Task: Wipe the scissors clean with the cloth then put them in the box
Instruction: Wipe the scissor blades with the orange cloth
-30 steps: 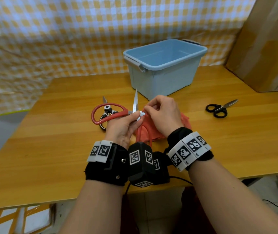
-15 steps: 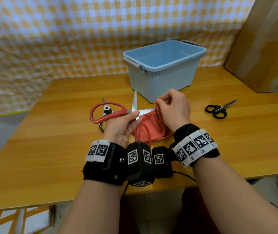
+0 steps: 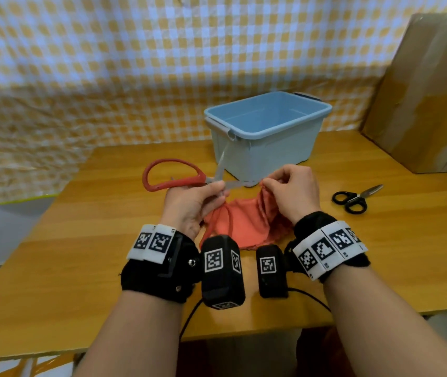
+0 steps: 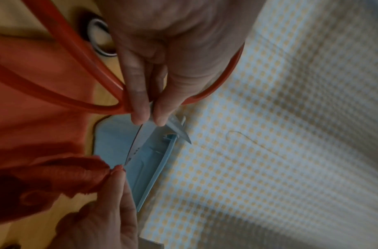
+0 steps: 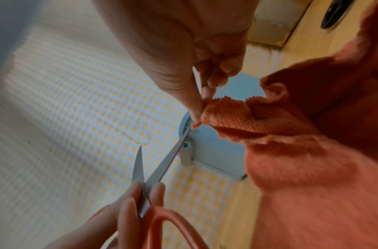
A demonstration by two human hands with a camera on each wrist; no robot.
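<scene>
The left hand (image 3: 189, 202) pinches the stiff, sharp red scissors (image 3: 178, 178) safely at the pivot, blades spread, while the right hand (image 3: 293, 191) pinches the soft, limp cloth (image 3: 244, 221) at one blade's tip.

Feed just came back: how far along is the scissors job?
Nothing is boxed: the blue box looks empty. In hand: the left hand pinches the red-handled scissors near the pivot, blades open, while the right hand holds the orange cloth at one blade's tip. Left: finish wiping, box them; black scissors lie untouched.
</scene>
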